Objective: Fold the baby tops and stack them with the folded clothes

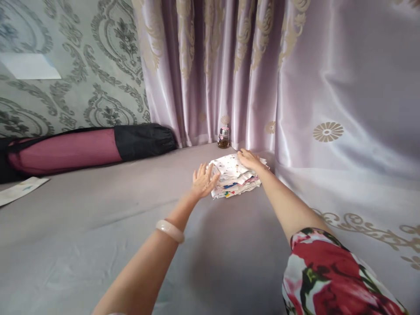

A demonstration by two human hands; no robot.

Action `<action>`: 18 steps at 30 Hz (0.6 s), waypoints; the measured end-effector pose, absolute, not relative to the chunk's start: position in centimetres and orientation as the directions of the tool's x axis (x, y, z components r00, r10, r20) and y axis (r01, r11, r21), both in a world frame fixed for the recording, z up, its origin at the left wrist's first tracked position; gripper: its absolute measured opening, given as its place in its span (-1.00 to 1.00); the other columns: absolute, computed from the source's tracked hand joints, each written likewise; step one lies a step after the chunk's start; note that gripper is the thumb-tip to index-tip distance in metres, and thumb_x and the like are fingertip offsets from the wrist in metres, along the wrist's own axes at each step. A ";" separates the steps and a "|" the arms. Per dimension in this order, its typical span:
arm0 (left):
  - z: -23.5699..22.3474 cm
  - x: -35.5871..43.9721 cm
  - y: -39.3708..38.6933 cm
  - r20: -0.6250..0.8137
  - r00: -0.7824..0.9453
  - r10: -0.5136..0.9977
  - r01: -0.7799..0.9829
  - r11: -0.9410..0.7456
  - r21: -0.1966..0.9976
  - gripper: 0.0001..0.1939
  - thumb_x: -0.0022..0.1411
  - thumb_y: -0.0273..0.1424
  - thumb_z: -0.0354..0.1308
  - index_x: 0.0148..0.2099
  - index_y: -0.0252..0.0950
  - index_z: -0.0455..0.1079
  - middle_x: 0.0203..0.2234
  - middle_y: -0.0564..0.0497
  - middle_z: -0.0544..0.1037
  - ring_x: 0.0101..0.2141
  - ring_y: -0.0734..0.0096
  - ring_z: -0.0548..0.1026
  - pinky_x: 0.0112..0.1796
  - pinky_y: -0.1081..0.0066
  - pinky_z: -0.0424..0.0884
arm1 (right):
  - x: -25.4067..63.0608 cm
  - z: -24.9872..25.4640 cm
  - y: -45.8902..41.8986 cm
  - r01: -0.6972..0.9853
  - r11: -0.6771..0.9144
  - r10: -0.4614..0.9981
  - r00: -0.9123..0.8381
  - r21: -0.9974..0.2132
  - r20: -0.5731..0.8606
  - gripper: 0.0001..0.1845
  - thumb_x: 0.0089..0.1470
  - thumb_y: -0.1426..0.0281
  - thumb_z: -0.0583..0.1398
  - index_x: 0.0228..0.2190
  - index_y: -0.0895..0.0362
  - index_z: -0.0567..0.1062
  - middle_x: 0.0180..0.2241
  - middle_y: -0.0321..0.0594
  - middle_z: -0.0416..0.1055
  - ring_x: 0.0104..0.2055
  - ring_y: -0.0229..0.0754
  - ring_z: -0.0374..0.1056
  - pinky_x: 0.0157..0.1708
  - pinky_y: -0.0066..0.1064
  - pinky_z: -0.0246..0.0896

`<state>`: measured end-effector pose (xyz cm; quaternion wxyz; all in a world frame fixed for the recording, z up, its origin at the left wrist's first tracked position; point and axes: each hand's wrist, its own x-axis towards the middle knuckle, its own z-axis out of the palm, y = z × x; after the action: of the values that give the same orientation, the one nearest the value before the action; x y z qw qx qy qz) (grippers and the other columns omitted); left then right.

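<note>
A stack of folded white printed cloths (229, 168) lies on the grey-mauve surface near the curtain, with colourful patterned edges showing in its lower layers. My left hand (204, 180) is at the stack's left side, fingers spread and thumb reaching to the cloth. Across the top right of the stack rests my right hand (249, 159), its fingers stretched out. Some of the stack's right edge is hidden behind that hand and wrist. A pale bangle (170, 231) circles my left wrist, and a floral sleeve (331, 271) covers my right upper arm.
Just behind the stack stands a small glass jar (223, 138) with dark contents. A lilac curtain (210, 87) hangs at the back and right. Along the patterned wall lies a long maroon and black bag (68, 148). A pale flat strip (21, 190) lies at far left.
</note>
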<state>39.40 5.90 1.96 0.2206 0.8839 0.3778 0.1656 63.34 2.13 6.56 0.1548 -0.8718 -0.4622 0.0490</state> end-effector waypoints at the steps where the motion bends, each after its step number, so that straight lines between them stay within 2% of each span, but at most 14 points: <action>1: 1.6 37.6 6.1 0.106 0.638 0.763 0.624 -0.593 0.509 -0.32 0.39 -0.01 -0.34 0.42 -0.22 -0.07 0.40 -0.16 -0.04 0.38 0.15 -0.17 0.29 -0.01 -0.17 | 62.3 6.8 2.3 0.797 -0.512 0.823 0.562 -0.319 0.082 -0.38 0.31 0.13 -0.18 0.26 0.15 0.17 0.32 0.01 0.10 0.34 0.06 -0.01 0.28 0.03 -0.20; 5: -0.6 28.6 7.6 -0.002 0.497 0.868 0.797 -0.456 0.397 -0.33 0.39 -0.07 -0.27 0.42 -0.28 -0.07 0.39 -0.19 -0.02 0.38 0.14 -0.13 0.28 0.02 -0.13 | 57.5 7.0 3.0 0.799 -0.511 0.817 0.566 -0.317 0.109 -0.32 0.26 0.02 -0.11 0.23 0.16 0.20 0.28 0.07 0.12 0.32 0.13 -0.01 0.23 0.06 -0.08; 10: -2.7 16.3 9.3 -0.040 0.224 0.974 0.955 -0.211 0.209 -0.35 0.39 -0.10 -0.27 0.37 -0.37 0.02 0.35 -0.26 0.07 0.35 0.04 -0.01 0.26 0.05 -0.03 | 54.8 5.1 3.0 0.793 -0.566 0.773 0.605 -0.225 0.191 -0.27 0.19 -0.01 -0.02 0.20 0.23 0.25 0.26 0.17 0.11 0.31 0.22 -0.06 0.20 0.18 -0.14; 12: -2.9 11.9 9.5 -0.015 0.142 0.990 0.980 -0.138 0.143 -0.36 0.38 -0.09 -0.26 0.33 -0.40 0.09 0.33 -0.29 0.11 0.33 -0.02 0.02 0.24 0.04 0.01 | 55.1 4.3 2.8 0.803 -0.561 0.762 0.596 -0.203 0.254 -0.29 0.20 0.00 -0.03 0.18 0.24 0.28 0.25 0.17 0.13 0.29 0.24 -0.02 0.18 0.19 -0.12; 15: -2.7 7.0 9.5 0.032 0.046 0.998 0.992 -0.049 0.114 -0.37 0.38 -0.08 -0.27 0.28 -0.40 0.16 0.30 -0.32 0.17 0.31 -0.03 0.08 0.22 0.05 0.03 | 55.9 3.9 2.8 0.820 -0.547 0.758 0.571 -0.171 0.315 -0.34 0.25 0.04 -0.06 0.16 0.24 0.30 0.22 0.19 0.17 0.27 0.25 0.05 0.15 0.19 -0.06; 18: -2.4 4.5 9.5 0.087 -0.020 0.996 0.994 0.011 0.110 -0.40 0.38 -0.10 -0.28 0.25 -0.36 0.21 0.24 -0.30 0.25 0.26 0.01 0.17 0.20 0.09 0.07 | 55.7 4.1 3.7 0.829 -0.541 0.765 0.555 -0.140 0.326 -0.41 0.28 0.12 -0.02 0.13 0.27 0.36 0.13 0.27 0.27 0.22 0.21 0.15 0.13 0.02 0.04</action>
<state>4.46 9.51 -2.35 0.0078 0.6999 0.7108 0.0699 55.66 3.67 4.14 0.1401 -0.8704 -0.4580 -0.1138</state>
